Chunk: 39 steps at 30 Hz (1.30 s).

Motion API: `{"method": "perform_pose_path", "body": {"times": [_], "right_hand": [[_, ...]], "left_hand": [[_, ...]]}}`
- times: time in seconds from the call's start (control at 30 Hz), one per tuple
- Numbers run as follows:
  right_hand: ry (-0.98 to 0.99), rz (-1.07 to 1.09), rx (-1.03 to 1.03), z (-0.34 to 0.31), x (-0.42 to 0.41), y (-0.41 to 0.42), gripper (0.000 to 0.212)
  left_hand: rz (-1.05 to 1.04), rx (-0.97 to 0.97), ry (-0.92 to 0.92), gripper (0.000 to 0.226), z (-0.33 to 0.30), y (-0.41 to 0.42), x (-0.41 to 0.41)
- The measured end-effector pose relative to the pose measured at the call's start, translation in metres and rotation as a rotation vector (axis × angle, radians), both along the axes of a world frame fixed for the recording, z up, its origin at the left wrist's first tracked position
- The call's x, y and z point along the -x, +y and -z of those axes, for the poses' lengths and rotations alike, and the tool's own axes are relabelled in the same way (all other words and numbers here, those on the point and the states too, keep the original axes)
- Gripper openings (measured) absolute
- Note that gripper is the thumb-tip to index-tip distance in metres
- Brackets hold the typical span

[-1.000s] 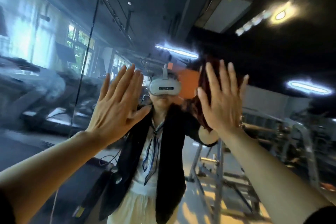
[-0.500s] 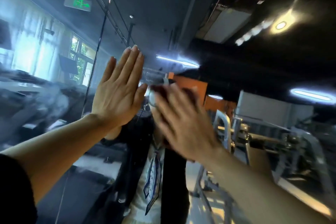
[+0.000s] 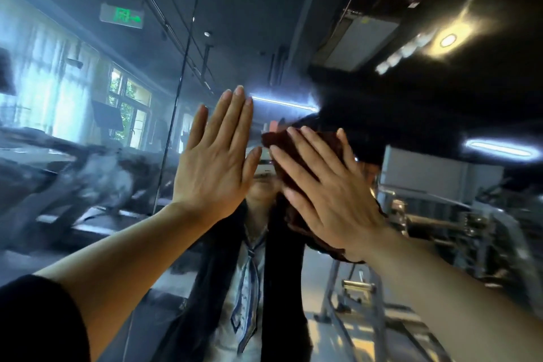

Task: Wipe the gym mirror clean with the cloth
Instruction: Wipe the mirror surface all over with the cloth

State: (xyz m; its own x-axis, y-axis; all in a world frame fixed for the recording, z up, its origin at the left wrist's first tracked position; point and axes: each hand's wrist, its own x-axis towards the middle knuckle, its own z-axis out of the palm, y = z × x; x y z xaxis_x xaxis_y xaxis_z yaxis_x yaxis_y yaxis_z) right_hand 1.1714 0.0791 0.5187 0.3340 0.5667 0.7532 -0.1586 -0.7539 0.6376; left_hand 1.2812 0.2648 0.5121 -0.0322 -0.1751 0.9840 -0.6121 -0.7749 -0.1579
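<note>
Head cam: I'm standing right at the mirror (image 3: 88, 132) w/ both arms raised toward the glass. My left hand (image 3: 216, 167) is lying flat against it, fingers straight & close together, thumb out to the side, holding nothing. My right hand (image 3: 326, 197) is just beside it, to the right & a bit lower, fingers straight & spread, pressing the cloth (image 3: 282, 141) onto the glass. Not gripping it, just pinning it under the palm. The cloth is dark red, bunched; bits of it are sticking out above my fingertips & below my wrist, the rest is hidden under the hand. Right hand & cloth are looking a bit blurred.

A thin dark seam (image 3: 176, 114) is running top to bottom through the glass, left of my left hand. My black sleeve (image 3: 38, 320) is showing at the lower left corner.

In the reflection I'm seeing a dark jacket (image 3: 282, 288) over a pale top & a blue-striped scarf (image 3: 249, 294); my hands are covering most of the head. Also reflected: a green exit sign (image 3: 121, 16) up left, bright windows (image 3: 129, 109), treadmills (image 3: 73, 173) at left, a metal rack (image 3: 367, 297) at lower right, ceiling lights (image 3: 447, 40) up right.
</note>
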Motion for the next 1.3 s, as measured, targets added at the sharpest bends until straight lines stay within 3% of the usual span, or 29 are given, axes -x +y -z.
{"method": "perform_pose_path", "body": {"times": [0.17,0.23,0.3,0.4,0.5,0.57,0.67,0.77,0.9,1.03,1.1,1.2,1.3], "right_hand": [[-0.466,0.023,-0.732,-0.06,0.012,-0.042,0.063],[-0.572,0.065,-0.823,-0.077,-0.003,-0.018,0.061],[-0.549,0.061,-0.734,-0.081,-0.022,0.02,0.059],[-0.347,0.057,-0.418,-0.063,-0.047,0.068,0.057],[-0.157,-0.001,-0.228,-0.061,-0.037,0.059,0.054],[-0.138,-0.002,-0.214,-0.067,-0.024,0.03,0.054],[-0.318,-0.035,-0.454,-0.074,-0.013,0.003,0.053],[-0.425,-0.028,-0.605,-0.07,-0.027,0.027,0.053],[-0.243,-0.022,-0.296,-0.049,-0.035,0.047,0.053],[-0.087,-0.036,-0.071,-0.043,-0.001,-0.009,0.053],[-0.2,-0.035,-0.216,-0.048,0.02,-0.054,0.053],[-0.443,-0.056,-0.588,-0.069,0.045,-0.107,0.057],[-0.496,-0.047,-0.696,-0.09,0.044,-0.113,0.057]], "left_hand": [[-0.005,0.006,-0.012,0.066,0.0,-0.003,-0.004],[-0.008,0.009,-0.009,0.067,0.001,-0.005,-0.005],[-0.002,0.006,-0.01,0.067,0.002,-0.005,-0.005],[0.007,0.007,-0.019,0.066,0.002,-0.004,-0.006],[0.003,-0.005,-0.024,0.066,0.002,-0.003,-0.007],[0.005,-0.001,-0.022,0.066,0.002,-0.003,-0.006],[-0.006,-0.001,-0.008,0.066,0.002,-0.004,-0.005],[0.004,-0.008,0.005,0.065,0.001,-0.003,-0.003],[0.127,0.034,0.006,0.06,0.0,0.003,0.0],[0.125,0.08,-0.037,0.058,-0.018,0.002,0.009],[0.028,0.006,-0.045,0.059,-0.034,-0.002,0.011],[-0.026,-0.044,-0.069,0.062,-0.058,-0.005,0.01],[-0.022,0.004,-0.053,0.064,-0.069,-0.007,0.007]]}}
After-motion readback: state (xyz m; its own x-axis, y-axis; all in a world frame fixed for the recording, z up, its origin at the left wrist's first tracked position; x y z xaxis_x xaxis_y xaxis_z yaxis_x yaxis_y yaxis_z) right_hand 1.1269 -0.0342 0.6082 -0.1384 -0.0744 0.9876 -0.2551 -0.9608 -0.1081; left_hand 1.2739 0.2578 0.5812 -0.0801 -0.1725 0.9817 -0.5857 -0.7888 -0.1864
